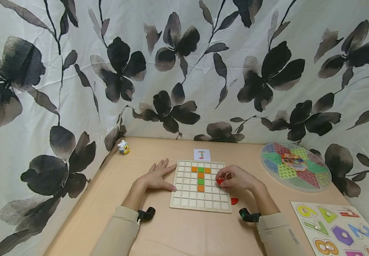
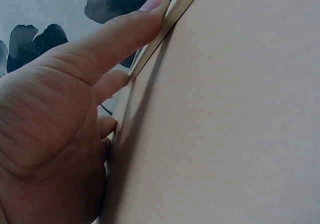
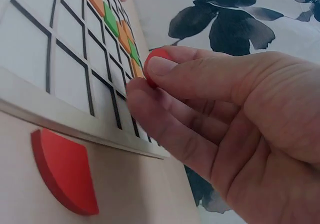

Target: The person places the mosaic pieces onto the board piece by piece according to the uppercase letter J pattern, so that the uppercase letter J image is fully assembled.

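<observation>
A pale wooden grid board (image 1: pixel 184 202) lies on the table, with orange tiles and green tiles (image 1: pixel 201 181) forming a T shape in its squares. My left hand (image 1: pixel 155 177) is spread at the board's left side, its thumb touching the edge and the other fingers extended. Between the thumb and fingers of my right hand (image 1: pixel 240 180) is a small red piece (image 3: pixel 156 64), pinched above the board's right columns and mostly covered by the thumb. A second red piece, a quarter circle (image 3: pixel 67 171), lies on the table beside the board's right edge.
Behind the board lies a small pattern card (image 1: pixel 201 155). A little white-and-yellow toy figure (image 1: pixel 124 147) stands at the back left. To the right are a round star-patterned game board (image 1: pixel 294 166) and a number-and-shape puzzle board (image 1: pixel 328 217). A floral curtain (image 1: pixel 216 89) hangs behind the table.
</observation>
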`<action>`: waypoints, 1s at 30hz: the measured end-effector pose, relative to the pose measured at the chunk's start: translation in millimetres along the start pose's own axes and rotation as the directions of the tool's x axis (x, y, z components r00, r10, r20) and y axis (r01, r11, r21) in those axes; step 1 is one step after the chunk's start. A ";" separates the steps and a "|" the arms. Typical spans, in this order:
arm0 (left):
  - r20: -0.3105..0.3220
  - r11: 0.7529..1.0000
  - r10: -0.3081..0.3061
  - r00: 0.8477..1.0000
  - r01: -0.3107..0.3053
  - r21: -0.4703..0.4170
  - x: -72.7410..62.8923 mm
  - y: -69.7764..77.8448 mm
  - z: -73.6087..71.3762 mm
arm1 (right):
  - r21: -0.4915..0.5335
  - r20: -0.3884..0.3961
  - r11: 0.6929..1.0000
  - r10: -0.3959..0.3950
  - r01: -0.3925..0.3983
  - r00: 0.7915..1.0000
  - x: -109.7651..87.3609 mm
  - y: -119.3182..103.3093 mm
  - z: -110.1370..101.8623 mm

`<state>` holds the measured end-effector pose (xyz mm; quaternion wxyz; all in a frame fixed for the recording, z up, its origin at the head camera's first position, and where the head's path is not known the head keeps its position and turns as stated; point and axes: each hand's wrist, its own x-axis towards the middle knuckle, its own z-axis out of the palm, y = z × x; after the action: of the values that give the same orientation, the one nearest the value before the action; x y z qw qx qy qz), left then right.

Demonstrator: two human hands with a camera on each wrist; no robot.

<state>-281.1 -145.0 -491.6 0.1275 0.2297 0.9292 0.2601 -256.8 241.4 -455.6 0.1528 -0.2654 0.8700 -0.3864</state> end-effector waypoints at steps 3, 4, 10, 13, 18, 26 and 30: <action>0.000 1.000 0.000 1.000 0.000 -0.001 0.1 -0.1 -0.1 | -0.036 -0.027 0.999 -0.023 0.022 0.999 3.4 -0.9 3.9; 0.000 1.000 -0.001 1.000 0.001 -0.002 0.1 -0.1 -0.1 | -0.044 -0.035 0.999 -0.029 0.028 0.999 4.6 -1.2 5.3; 0.000 1.000 0.000 1.000 0.000 -0.002 0.1 0.6 -0.3 | -0.034 -0.047 0.999 -0.041 0.039 0.998 10.2 -3.7 12.6; 0.000 1.000 0.000 1.000 0.000 -0.001 0.1 1.1 -0.3 | -0.026 -0.046 0.999 -0.031 0.030 0.998 12.8 -5.1 15.8; 0.000 1.000 -0.003 1.000 0.003 0.002 0.3 0.9 0.0 | -0.038 -0.039 0.999 -0.033 0.031 0.999 15.6 -7.8 21.2; -0.001 1.000 0.001 1.000 -0.001 0.002 0.3 0.4 -0.1 | 0.002 -0.026 1.000 -0.017 0.017 1.000 20.1 -14.1 34.7; -0.005 1.000 -0.001 1.000 0.001 0.004 0.4 0.3 0.1 | 0.007 -0.021 1.000 -0.019 0.019 1.000 21.9 -17.0 38.1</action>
<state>-281.3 -144.5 -491.6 0.1248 0.2291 0.9301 0.2585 -250.9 196.7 -469.1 0.1410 -0.2691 0.8676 -0.3937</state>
